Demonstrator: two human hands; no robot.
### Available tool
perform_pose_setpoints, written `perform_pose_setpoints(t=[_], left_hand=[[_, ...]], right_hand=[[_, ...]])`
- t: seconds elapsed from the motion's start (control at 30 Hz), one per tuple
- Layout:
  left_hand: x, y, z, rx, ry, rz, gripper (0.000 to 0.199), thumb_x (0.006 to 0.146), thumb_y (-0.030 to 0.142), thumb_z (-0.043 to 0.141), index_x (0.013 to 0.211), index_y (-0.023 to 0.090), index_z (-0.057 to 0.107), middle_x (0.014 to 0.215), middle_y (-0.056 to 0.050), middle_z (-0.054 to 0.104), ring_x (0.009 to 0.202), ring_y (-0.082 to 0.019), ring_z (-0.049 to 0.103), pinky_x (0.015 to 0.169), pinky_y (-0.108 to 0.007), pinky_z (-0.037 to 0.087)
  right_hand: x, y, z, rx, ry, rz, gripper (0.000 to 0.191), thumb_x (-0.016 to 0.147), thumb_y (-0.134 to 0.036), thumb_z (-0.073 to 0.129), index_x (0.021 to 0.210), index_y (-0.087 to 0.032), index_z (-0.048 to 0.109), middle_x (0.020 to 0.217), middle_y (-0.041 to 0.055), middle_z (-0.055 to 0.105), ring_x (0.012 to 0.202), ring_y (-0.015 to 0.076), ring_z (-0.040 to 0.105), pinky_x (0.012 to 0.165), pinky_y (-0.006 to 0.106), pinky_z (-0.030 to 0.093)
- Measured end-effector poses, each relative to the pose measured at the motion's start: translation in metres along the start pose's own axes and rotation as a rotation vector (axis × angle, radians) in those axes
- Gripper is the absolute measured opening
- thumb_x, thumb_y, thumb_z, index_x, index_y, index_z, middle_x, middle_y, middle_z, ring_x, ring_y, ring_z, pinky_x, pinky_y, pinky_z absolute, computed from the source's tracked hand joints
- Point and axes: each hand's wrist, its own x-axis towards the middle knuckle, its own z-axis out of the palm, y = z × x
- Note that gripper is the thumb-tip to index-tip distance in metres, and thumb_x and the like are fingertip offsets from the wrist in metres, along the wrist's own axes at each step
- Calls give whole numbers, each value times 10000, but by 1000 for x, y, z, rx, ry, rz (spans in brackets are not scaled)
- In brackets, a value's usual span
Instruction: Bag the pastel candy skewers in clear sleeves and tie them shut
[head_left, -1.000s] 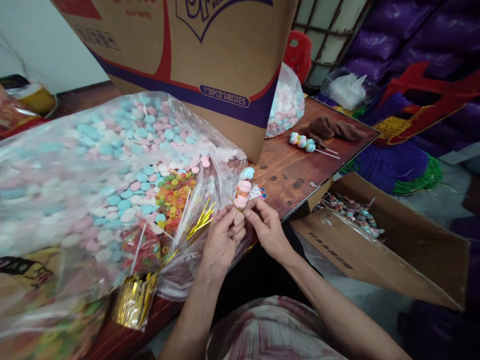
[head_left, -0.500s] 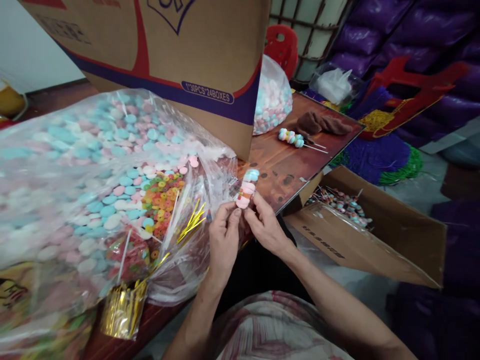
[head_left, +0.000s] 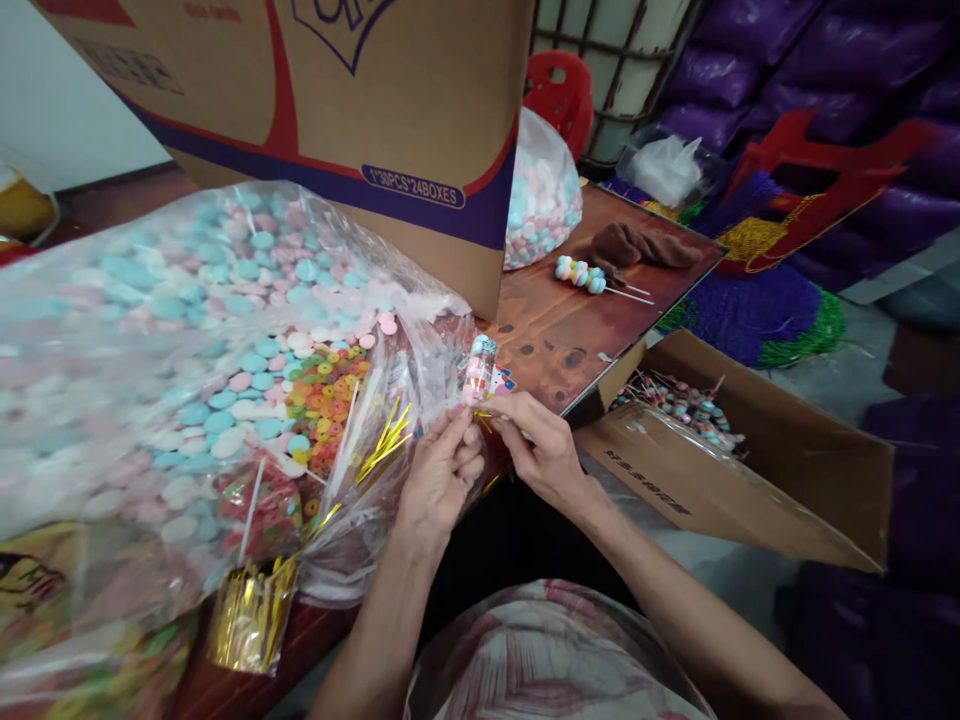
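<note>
A wrapped candy skewer (head_left: 480, 368) stands upright at the table edge, pink and pale blue inside clear film. My left hand (head_left: 444, 468) pinches its lower end, fingers curled. Beside it, my right hand (head_left: 537, 440) has thumb and forefinger closed on a thin gold twist tie (head_left: 484, 415) at the skewer's base. A small printed piece with red and blue (head_left: 502, 380) shows just right of the wrapper. To the left lie loose gold ties (head_left: 386, 445) and ring gummies (head_left: 328, 400) on the plastic bag.
A big carton (head_left: 330, 130) stands behind the large candy bag (head_left: 150, 300). Two sticks of candy (head_left: 581, 274) and a brown cloth (head_left: 645, 245) lie on the table (head_left: 540, 345). An open box (head_left: 750, 480) holding many skewers is at the right; gold ties fill a packet (head_left: 250, 620).
The skewer has shifted slightly left and now shows inside clear film. A gold tie appears between my hands, and my right hand has turned over toward the skewer's base.
</note>
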Motion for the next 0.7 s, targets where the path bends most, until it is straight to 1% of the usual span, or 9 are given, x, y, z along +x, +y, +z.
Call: perform_pose_setpoints(t=[0.07,0.13,0.2,0.33,0.43,0.53,0.6,0.67,0.7], left_hand=[[0,0,1,-17,-8,-24,336,633,235,884,804,116,620,551,77,467,405,12,263,366,-99,183],[-1,-1,3,-10,-5,-18,349,622,237,891,789,122,605,544,82,467,393,16,240,363,-100,183],[-3,-3,6,10,-4,2,345,631,238,888,779,131,595,542,84,468,383,19,222,361,-103,178],[-8,-8,12,60,-59,61,293,691,272,859,801,146,618,565,81,486,381,20,236,372,-107,198],[-6,-14,14,75,-65,121,255,724,289,841,841,167,650,647,62,555,433,6,365,426,-112,307],[0,-16,16,75,-93,109,284,708,341,849,878,183,683,822,3,660,659,-80,588,590,-181,474],[1,-12,19,82,-186,99,330,717,434,828,904,191,708,917,-35,684,824,-150,637,712,-249,523],[-2,-6,22,135,-271,138,372,743,533,776,881,190,728,948,-58,681,925,-193,635,815,-299,530],[-6,-3,24,169,-268,177,391,750,568,753,829,185,733,939,-68,679,961,-212,630,858,-318,524]], right_hand=[[0,6,-2,-167,9,-150,265,973,-182,478,1082,-242,712,1092,89,719,1006,204,664,877,374,530],[1,11,-4,-297,21,-225,257,970,-180,491,1032,-248,731,1042,83,740,937,204,672,812,372,527],[4,14,-5,-363,35,-267,244,973,-187,494,984,-247,729,984,75,750,879,201,668,760,366,510],[8,10,-4,-370,54,-277,233,976,-192,460,937,-228,687,943,92,723,869,214,636,761,378,472],[9,2,2,-374,112,-188,204,969,-206,447,860,-203,619,837,94,655,799,221,573,753,385,434],[9,-8,3,-247,139,-10,180,965,-225,446,817,-210,548,788,53,588,757,197,530,750,361,422],[8,-14,-2,-82,138,132,177,969,-251,452,810,-218,521,789,26,575,754,174,530,735,323,428],[8,-21,-12,56,133,238,186,968,-283,473,800,-218,517,783,8,570,733,155,528,694,288,426],[7,-23,-18,101,132,269,191,966,-294,483,797,-215,522,777,2,569,718,148,526,675,278,424]])
